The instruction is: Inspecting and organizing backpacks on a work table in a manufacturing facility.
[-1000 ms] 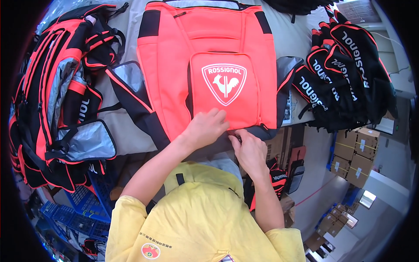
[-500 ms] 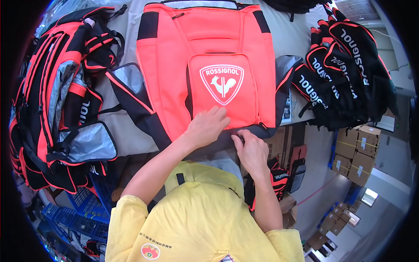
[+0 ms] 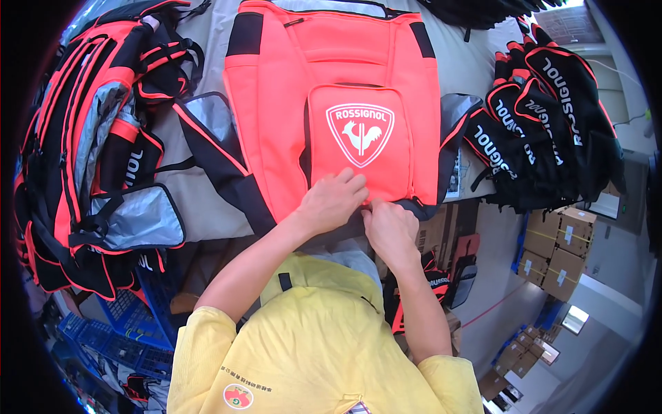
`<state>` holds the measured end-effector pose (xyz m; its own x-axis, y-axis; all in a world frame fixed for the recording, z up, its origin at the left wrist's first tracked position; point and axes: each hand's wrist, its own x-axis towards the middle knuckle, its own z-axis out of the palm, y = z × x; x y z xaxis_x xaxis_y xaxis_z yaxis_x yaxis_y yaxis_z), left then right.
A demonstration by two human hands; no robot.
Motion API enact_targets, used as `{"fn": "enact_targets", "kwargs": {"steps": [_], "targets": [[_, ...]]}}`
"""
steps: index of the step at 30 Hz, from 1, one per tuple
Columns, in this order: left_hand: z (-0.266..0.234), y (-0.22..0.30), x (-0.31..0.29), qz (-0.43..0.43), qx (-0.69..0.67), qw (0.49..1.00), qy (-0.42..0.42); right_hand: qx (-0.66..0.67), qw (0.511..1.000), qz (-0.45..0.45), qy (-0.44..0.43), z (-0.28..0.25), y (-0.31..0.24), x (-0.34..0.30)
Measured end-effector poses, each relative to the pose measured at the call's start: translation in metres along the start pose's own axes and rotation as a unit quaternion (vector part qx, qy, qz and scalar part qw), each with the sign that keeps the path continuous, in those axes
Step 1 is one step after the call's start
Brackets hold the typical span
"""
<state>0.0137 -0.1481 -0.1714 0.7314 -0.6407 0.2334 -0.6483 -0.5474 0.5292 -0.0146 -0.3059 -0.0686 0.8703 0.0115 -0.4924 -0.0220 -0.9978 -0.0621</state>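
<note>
A bright coral and black backpack [image 3: 279, 131] lies front side up on the table before me. Its squarish front pocket [image 3: 407, 159] carries a white shield emblem with a bird. My left hand [image 3: 333, 200] rests at the pocket's lower edge, fingers bent and closed together. Just right of it, my right hand [image 3: 392, 231] is closed in a pinch at the same lower edge, its fingertips almost meeting the left ones. Whatever lies between the fingers of either hand is too small or hidden. A zipper pull [image 3: 414, 196] hangs at the pocket's lower right corner. Grey-lined black side flaps [image 3: 212, 134] spread out.
More coral and black bags [image 3: 83, 131] are piled at the left table edge. Several black bag pieces [image 3: 552, 124] with coral trim lie stacked at the right. Blue plastic crates [image 3: 138, 324] stand below left. Cardboard boxes [image 3: 562, 248] are stacked on the floor at right.
My right hand has shifted left and slightly up, closer to my left hand. A small dark thing seen at its fingertips before is now hidden. The view has shifted slightly.
</note>
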Motion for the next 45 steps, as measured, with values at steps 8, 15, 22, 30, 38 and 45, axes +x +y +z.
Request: {"fn": "enact_targets", "kwargs": {"steps": [8,15,22,30,38,45], "targets": [[-0.002,0.000,0.005,-0.053,-0.094,0.994,0.030,0.259,0.963,0.019,0.070,0.015,0.076,-0.059],[-0.022,0.003,0.007,-0.107,-0.121,0.987,-0.001,0.469,0.848,0.183,0.164,0.106,0.268,-0.127],[-0.045,0.037,-0.014,-0.119,-0.086,0.987,0.071,0.457,0.842,0.181,0.221,0.081,0.300,-0.010],[-0.075,0.120,-0.133,-0.301,0.028,0.951,0.062,0.403,0.853,0.110,0.313,0.125,0.438,0.145],[0.002,0.222,-0.286,-0.672,0.024,0.739,0.044,0.372,0.843,-0.023,0.388,0.030,0.305,0.172],[0.026,0.211,-0.266,-0.819,-0.040,0.561,-0.113,0.312,0.849,-0.205,0.374,-0.079,0.186,0.157]]}}
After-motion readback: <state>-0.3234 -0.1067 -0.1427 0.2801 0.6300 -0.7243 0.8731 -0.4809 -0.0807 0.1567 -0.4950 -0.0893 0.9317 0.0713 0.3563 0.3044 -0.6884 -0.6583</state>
